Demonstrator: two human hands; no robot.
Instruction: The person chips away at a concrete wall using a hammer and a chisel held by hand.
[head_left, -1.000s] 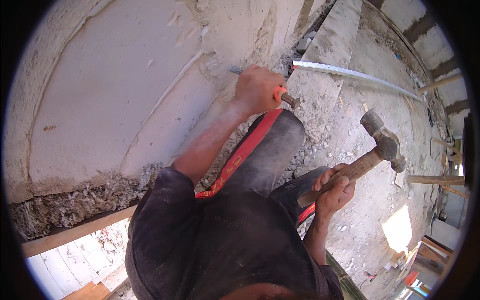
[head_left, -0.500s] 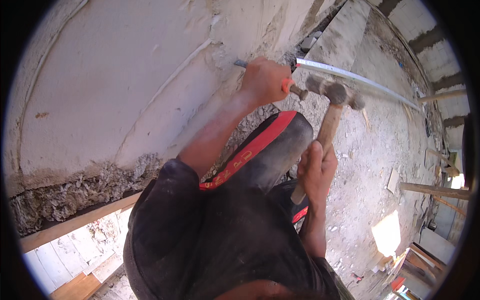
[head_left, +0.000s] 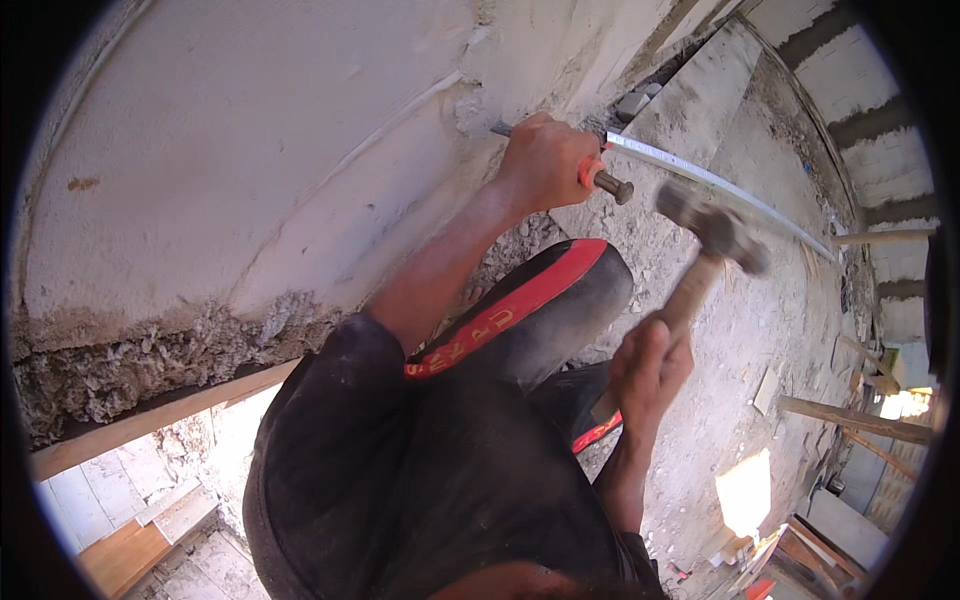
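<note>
My left hand (head_left: 548,165) is wrapped round a chisel (head_left: 614,187) with an orange collar or grip. The chisel's metal blade tip meets the rough plaster wall (head_left: 250,130) on the far side of the hand, and its struck end points right. My right hand (head_left: 648,365) grips the wooden handle of a hammer (head_left: 690,285). The hammer's steel head is slightly smeared by motion and sits apart from the chisel, to its right and a little lower.
A long pale straight bar (head_left: 720,185) lies on the rubble-strewn floor beyond my hands. Wooden poles (head_left: 850,420) reach in from the right. Broken masonry (head_left: 150,370) runs along the wall's lower edge above a wooden board (head_left: 170,415). My bent knee (head_left: 590,280) is below the chisel.
The hammer has swung away from the chisel, to the right and down, with my right hand. My left hand keeps its hold on the chisel; the whole view has shifted slightly.
</note>
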